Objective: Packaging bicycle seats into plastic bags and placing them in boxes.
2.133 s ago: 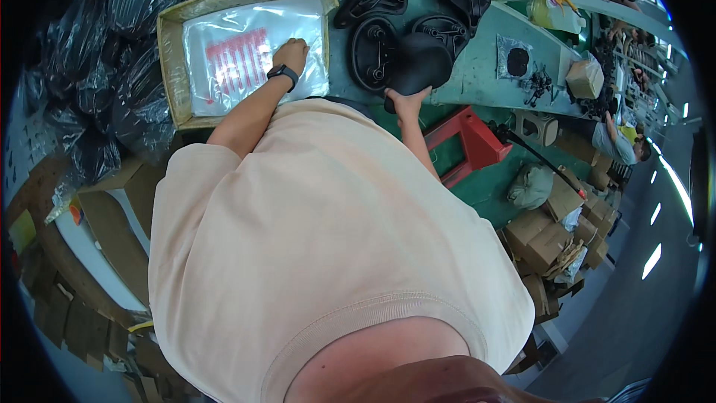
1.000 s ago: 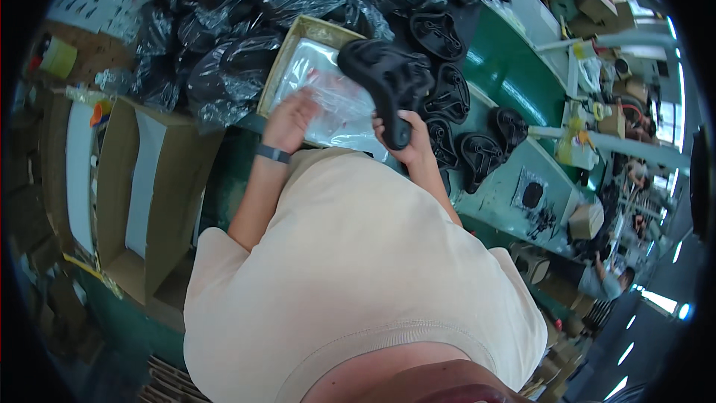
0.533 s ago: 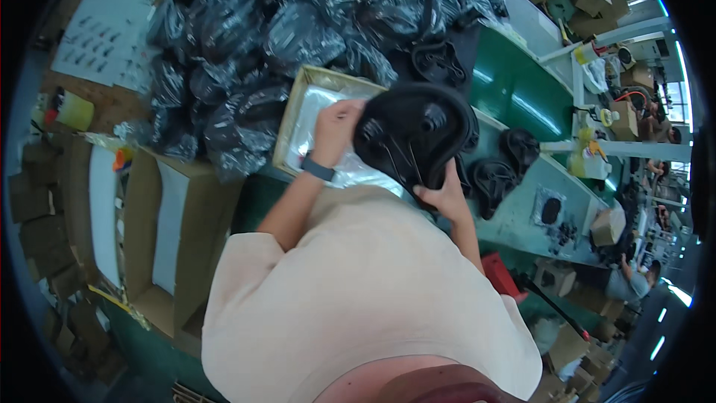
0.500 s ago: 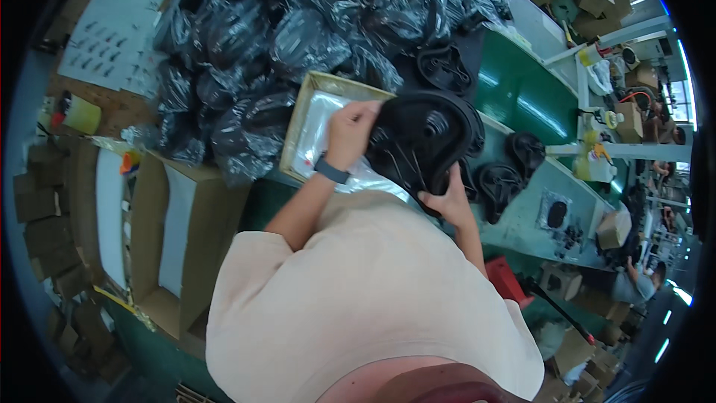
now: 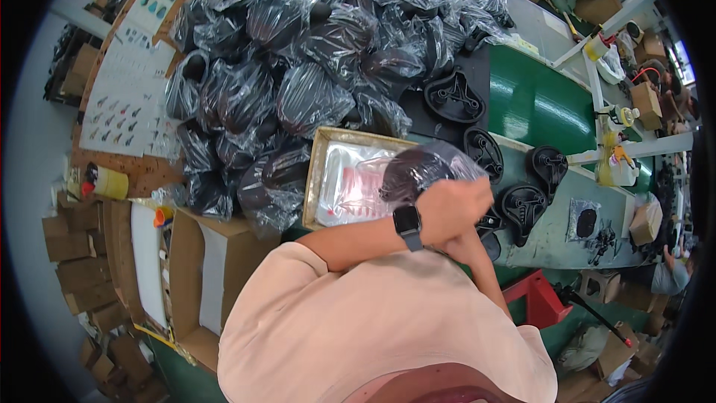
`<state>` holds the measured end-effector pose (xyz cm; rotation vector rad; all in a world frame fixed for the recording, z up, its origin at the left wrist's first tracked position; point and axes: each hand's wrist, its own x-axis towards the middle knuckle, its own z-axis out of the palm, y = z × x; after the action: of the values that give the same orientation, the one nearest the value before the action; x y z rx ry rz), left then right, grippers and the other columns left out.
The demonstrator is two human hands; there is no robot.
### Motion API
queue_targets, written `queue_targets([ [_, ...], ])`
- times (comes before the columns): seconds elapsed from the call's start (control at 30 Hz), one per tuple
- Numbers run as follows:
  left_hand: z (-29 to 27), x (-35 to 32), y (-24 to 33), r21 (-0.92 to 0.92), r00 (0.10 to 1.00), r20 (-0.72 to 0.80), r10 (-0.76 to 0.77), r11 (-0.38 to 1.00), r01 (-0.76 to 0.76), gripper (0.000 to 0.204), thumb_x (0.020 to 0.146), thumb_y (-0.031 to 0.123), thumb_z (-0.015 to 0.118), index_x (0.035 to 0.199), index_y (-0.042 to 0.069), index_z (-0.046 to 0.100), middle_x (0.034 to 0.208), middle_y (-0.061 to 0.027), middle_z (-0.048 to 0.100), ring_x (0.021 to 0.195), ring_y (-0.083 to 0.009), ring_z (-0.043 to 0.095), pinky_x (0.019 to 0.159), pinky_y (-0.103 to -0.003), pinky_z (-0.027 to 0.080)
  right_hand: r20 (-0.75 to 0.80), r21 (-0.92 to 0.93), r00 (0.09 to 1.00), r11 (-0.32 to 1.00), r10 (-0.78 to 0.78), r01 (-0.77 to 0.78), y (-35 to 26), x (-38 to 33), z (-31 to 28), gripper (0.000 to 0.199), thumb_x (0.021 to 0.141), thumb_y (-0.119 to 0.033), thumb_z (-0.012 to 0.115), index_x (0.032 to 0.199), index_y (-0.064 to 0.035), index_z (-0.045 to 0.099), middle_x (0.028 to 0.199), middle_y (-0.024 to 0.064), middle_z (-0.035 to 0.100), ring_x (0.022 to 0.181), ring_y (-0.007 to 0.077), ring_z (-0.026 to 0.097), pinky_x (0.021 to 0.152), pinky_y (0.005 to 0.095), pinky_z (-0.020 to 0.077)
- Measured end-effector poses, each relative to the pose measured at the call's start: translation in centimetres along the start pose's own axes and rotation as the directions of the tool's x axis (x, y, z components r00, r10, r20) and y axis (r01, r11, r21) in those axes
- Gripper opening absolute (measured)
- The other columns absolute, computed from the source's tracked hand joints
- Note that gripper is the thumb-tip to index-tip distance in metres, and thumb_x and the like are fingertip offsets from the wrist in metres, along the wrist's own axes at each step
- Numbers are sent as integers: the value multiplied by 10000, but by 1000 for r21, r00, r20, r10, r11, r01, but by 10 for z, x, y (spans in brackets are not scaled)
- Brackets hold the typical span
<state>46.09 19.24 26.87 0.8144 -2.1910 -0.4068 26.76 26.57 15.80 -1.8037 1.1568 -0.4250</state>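
A black bicycle saddle [image 5: 421,172] in a clear plastic bag is in front of me, over the right part of an open shallow box [image 5: 312,179]. My left hand [image 5: 456,207], a dark watch on its wrist, has crossed to the right and closes around the bag at the saddle's near right end. It is slightly blurred. Beneath it, my right hand [image 5: 464,245] is mostly hidden, so its fingers cannot be made out. Inside the box lie clear plastic bags [image 5: 350,188] with reddish print.
A large heap of bagged saddles [image 5: 298,45] covers the far table. Bare saddles [image 5: 524,205] lie on the right, beside a green surface [image 5: 537,97]. An open tall carton [image 5: 224,269] stands at left. A red pallet-jack-like thing [image 5: 541,298] is at lower right.
The saddle was bare with its springs and rails showing; now clear plastic covers it. My left hand has moved from its left side across to the right, over my right hand.
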Motion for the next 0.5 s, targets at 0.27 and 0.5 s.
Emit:
queue_targets([
  [0.27,16,9,-33,-33,967,215,137,991,-133,283,876,187,789,1134,77,751,949,-40,661,843,-223,718,742,-380,594,-97,141,994,989,54,-40,12,24,-8,771,802,-100,799,1512,22,524,1349,214,688,1322,372,665,1070,428,555],
  [0.5,32,-6,-75,168,965,-143,-222,955,245,562,848,310,860,1332,53,733,1161,-103,708,1034,-313,686,875,-434,534,150,989,846,-64,511,-136,59,53,-20,703,899,-32,683,1546,9,413,1247,235,699,963,363,764,784,484,674],
])
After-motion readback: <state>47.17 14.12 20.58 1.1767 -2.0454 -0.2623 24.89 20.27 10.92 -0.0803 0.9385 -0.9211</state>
